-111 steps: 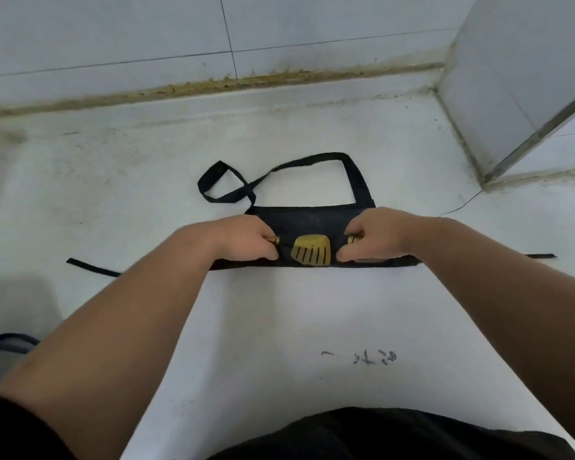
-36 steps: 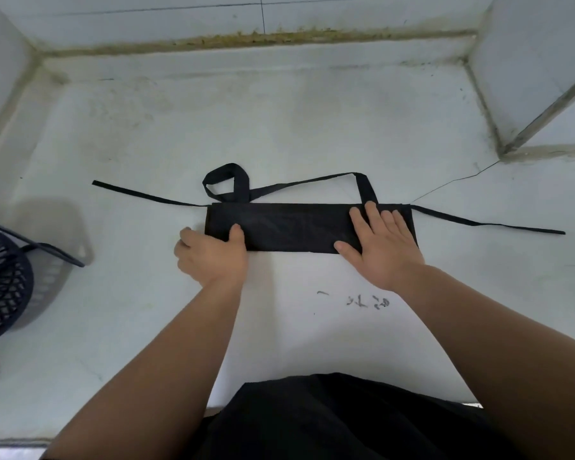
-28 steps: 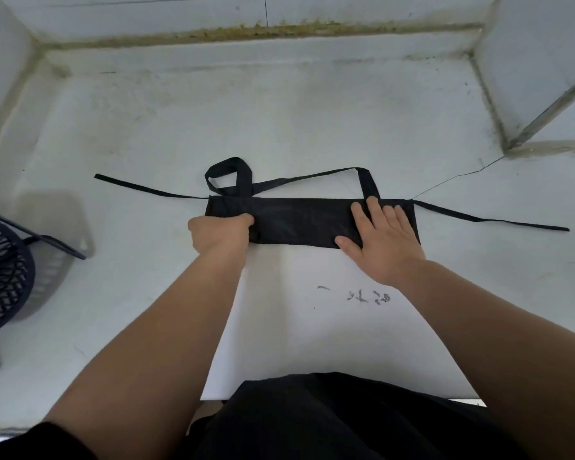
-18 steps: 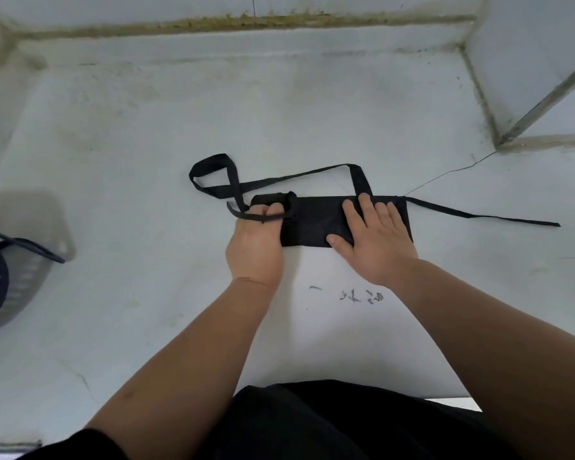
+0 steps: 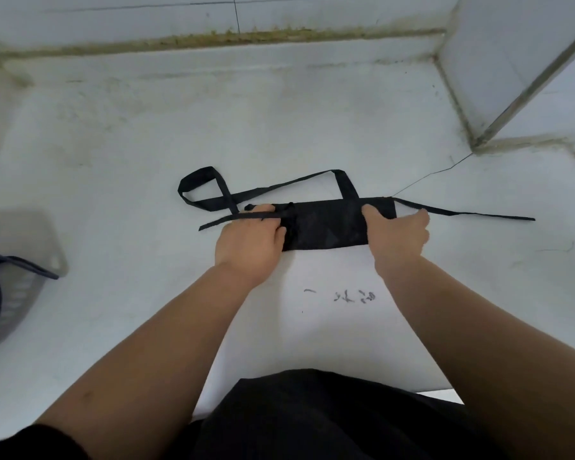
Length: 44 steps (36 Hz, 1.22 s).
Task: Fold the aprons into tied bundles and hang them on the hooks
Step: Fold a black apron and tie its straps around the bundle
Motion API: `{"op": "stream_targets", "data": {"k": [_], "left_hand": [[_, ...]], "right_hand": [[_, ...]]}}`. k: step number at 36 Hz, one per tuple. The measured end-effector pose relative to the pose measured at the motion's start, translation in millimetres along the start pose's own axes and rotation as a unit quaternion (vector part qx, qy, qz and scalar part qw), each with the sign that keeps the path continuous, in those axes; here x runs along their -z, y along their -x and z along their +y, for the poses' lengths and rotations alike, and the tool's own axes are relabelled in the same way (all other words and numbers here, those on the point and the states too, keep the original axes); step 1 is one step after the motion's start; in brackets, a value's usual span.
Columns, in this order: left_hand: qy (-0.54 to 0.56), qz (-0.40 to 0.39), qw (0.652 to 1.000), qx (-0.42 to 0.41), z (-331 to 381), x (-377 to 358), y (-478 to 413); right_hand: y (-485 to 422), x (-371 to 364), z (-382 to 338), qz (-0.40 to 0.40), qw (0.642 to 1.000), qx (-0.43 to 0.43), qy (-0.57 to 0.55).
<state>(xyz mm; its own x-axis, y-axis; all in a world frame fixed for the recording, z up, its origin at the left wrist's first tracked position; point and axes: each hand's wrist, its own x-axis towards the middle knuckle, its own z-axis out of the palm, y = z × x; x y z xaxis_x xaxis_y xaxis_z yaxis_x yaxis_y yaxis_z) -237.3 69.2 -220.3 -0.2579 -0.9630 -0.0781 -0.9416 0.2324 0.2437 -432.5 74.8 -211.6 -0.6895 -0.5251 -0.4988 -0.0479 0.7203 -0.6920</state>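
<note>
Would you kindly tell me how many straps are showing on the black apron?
3. The neck loop lies beyond the folded apron; one tie crosses over the left hand; the other tie trails rightward past the right hand. I see no others.

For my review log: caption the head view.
Left hand and right hand hold opposite ends of folded black apron.

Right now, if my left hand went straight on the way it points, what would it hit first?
Probably the neck strap of the apron, crossing just beyond your left hand; depth is unclear.
</note>
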Motion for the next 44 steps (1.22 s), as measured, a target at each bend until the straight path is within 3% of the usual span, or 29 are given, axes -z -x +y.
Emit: {"op": "stream_targets", "data": {"k": [2, 4, 7, 9, 10, 12, 13, 16, 18, 21, 24, 28, 31, 38, 44], "left_hand": [[0.014, -0.018, 1.0, 0.013, -1.6, 1.3, -4.0], [0.025, -0.044, 0.998, 0.029, -1.7, 3.5, -6.1], [0.013, -0.031, 0.999, 0.013, -2.0, 2.8, -4.9], [0.014, -0.017, 1.0, 0.006, -2.9, -0.7, -3.8], [0.016, -0.013, 1.0, 0.006, -3.4, -2.2, -3.8], [0.022, -0.007, 1.0, 0.01, -4.0, -4.0, -5.0], [0.029, -0.007, 0.999, 0.015, -3.9, -3.8, -5.7], [0.068, -0.009, 0.997, 0.031, -2.3, -1.9, -6.6], [0.089, -0.003, 0.996, 0.03, -1.4, -0.6, -6.0], [0.067, 0.008, 0.998, 0.008, -1.3, -1.6, -7.1], [0.11, -0.003, 0.994, 0.014, -2.4, -5.7, -10.2], [0.227, 0.007, 0.974, 0.02, -5.5, -10.5, -15.7], [0.239, 0.004, 0.971, -0.002, -5.4, -12.9, -21.2], [0.281, -0.02, 0.956, 0.087, -1.0, -10.1, -34.7], [0.285, 0.018, 0.958, 0.009, -6.8, -9.5, -37.5]], "right_hand": [[-7.7, -1.1, -7.4, -0.009, 0.994, -0.075, -0.08], [-10.5, -0.2, -9.7, -0.022, 0.985, -0.085, -0.148], [-10.0, 1.1, -13.1, -0.078, 0.947, -0.17, -0.26], [-0.1, 4.6, -15.0, -0.106, 0.958, -0.128, -0.235], [3.5, 4.0, -13.5, -0.089, 0.969, -0.094, -0.209], [9.8, -3.8, -11.4, -0.019, 0.995, 0.084, -0.06], [11.8, -8.2, -8.7, 0.004, 0.978, 0.201, 0.057], [25.5, -24.5, -2.3, -0.048, 0.846, 0.428, 0.314], [29.6, -39.1, 4.1, -0.082, 0.787, 0.461, 0.402], [32.4, -49.4, 7.4, -0.12, 0.759, 0.462, 0.443], [29.8, -46.5, 2.9, -0.18, 0.766, 0.458, 0.413], [24.9, -43.6, -14.2, -0.276, 0.829, 0.366, 0.322], [20.8, -42.7, -20.4, -0.291, 0.835, 0.359, 0.298], [20.8, -44.6, -24.0, -0.318, 0.849, 0.337, 0.255], [23.3, -50.2, -22.3, -0.276, 0.878, 0.316, 0.232]]}}
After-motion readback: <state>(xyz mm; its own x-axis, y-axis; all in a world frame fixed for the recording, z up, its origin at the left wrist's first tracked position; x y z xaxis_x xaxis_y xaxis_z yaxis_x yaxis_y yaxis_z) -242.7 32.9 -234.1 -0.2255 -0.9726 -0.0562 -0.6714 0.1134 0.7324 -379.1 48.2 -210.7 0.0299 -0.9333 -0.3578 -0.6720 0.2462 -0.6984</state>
